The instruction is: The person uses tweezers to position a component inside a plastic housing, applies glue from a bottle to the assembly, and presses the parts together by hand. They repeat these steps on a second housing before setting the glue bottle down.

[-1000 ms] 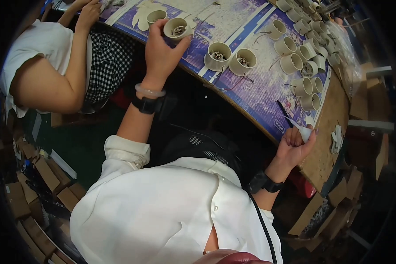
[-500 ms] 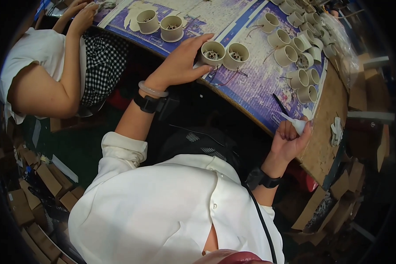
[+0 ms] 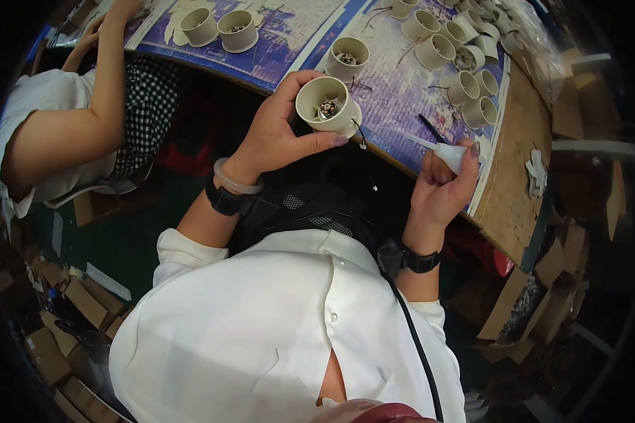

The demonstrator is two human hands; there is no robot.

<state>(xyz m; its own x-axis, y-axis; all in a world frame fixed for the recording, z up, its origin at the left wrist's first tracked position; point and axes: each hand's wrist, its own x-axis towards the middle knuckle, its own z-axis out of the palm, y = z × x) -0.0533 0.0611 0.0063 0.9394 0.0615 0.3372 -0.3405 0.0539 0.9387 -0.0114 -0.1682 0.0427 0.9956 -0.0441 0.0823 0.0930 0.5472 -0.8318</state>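
My left hand (image 3: 274, 134) is closed round a cream plastic cup-shaped housing (image 3: 344, 120), held tilted at the table's front edge. A round metal part with copper-coloured bits sits inside it, and thin dark wires with small white connectors hang from its side. Just behind it another such housing (image 3: 348, 69) stands upright on the table. In my right hand (image 3: 437, 187) is a small whitish squeeze bottle (image 3: 450, 156) with a long thin nozzle pointing left, gripped between thumb and fingers over the table's front edge. A black pen-like tool (image 3: 430, 128) lies behind the nozzle.
Several more cream housings (image 3: 462, 88) crowd the table's back right, and two (image 3: 238, 40) stand at the left. The table's blue-and-white covering (image 3: 388, 106) is worn. White crumpled material (image 3: 536, 175) lies at the right edge. At left sits another person (image 3: 63, 134); cardboard boxes (image 3: 525, 310) line the floor.
My left hand has taken hold of one of the two near housings and lifted it toward me, tilting it. My right hand still holds the bottle. The view has shifted slightly.
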